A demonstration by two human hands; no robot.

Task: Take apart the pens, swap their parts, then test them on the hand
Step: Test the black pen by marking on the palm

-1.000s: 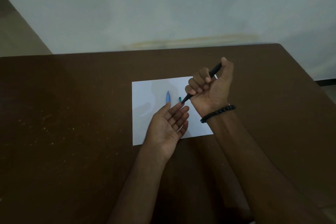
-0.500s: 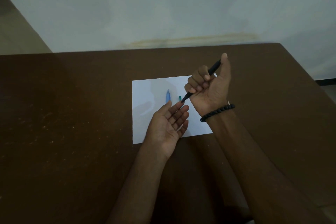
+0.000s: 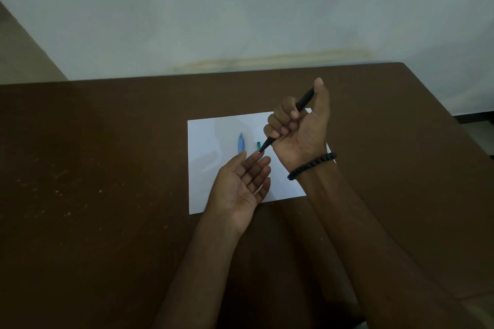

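Dim light falls on a dark brown surface (image 3: 93, 168) pushed against a pale wall (image 3: 240, 8) with a yellowish stain low down. Scattered pale specks mark the brown top on the left. Near the middle lies a white sheet of paper (image 3: 208, 147), its right part covered by both hands.

On the paper rests a light blue pen part (image 3: 241, 143), pointing away from the person, and just right of it a small teal piece (image 3: 258, 144); the two lie close but apart. The left hand (image 3: 240, 189) is held palm up over the near half of the sheet, fingers straight and relaxed, grasping nothing, and it hides the near end of the blue part.

Right of that, the right hand (image 3: 296, 128) is clenched around a black pen (image 3: 303, 100), fingers curled over the barrel and the thumb raised along its far end. The pen slants down to the left, its tip at the left hand's fingertips (image 3: 258, 157); whether it touches the skin cannot be told. A black beaded bracelet (image 3: 311, 165) circles the right wrist.
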